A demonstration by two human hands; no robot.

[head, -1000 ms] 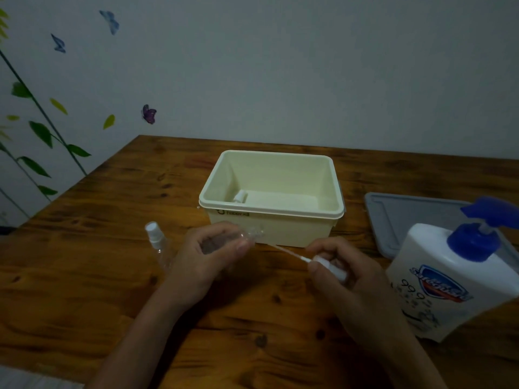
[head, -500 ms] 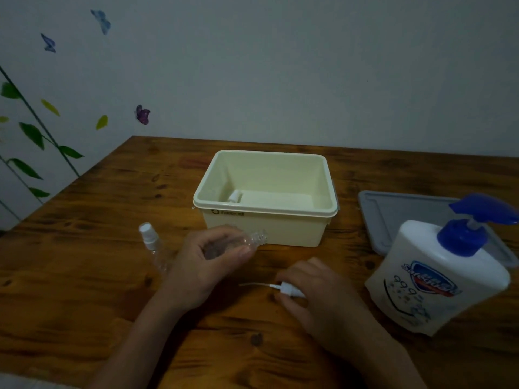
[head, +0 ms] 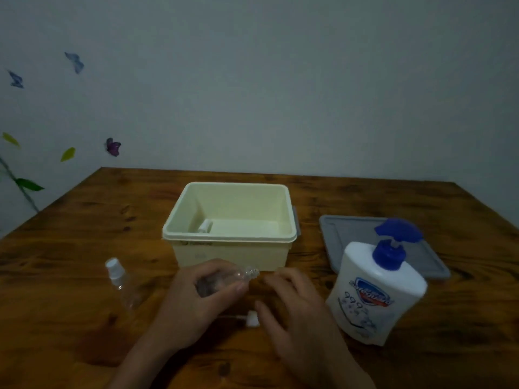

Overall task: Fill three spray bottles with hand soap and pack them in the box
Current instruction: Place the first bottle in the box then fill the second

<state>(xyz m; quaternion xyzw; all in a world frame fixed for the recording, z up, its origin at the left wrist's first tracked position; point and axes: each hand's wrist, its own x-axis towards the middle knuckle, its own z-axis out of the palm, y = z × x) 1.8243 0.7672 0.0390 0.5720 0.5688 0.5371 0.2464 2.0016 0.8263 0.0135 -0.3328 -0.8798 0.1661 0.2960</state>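
My left hand (head: 193, 301) grips a clear uncapped spray bottle (head: 238, 276), neck pointing right toward the cream box (head: 233, 256). Its white spray head (head: 252, 319) with the thin tube lies on the table just below, beside my right hand (head: 292, 307), whose fingers are spread and hold nothing. A second clear spray bottle (head: 120, 282) with a white cap lies on the table to the left. Another white-capped bottle (head: 205, 226) lies inside the box. The white hand soap bottle (head: 373, 293) with a blue pump stands at the right.
A grey box lid (head: 354, 234) lies flat behind the soap bottle at the right. The wooden table (head: 84, 234) meets a grey wall with butterfly and leaf stickers at the back and left.
My right hand pulled the spray head out of the bottle, laid it on the table and let go. The left hand kept the open bottle almost still.
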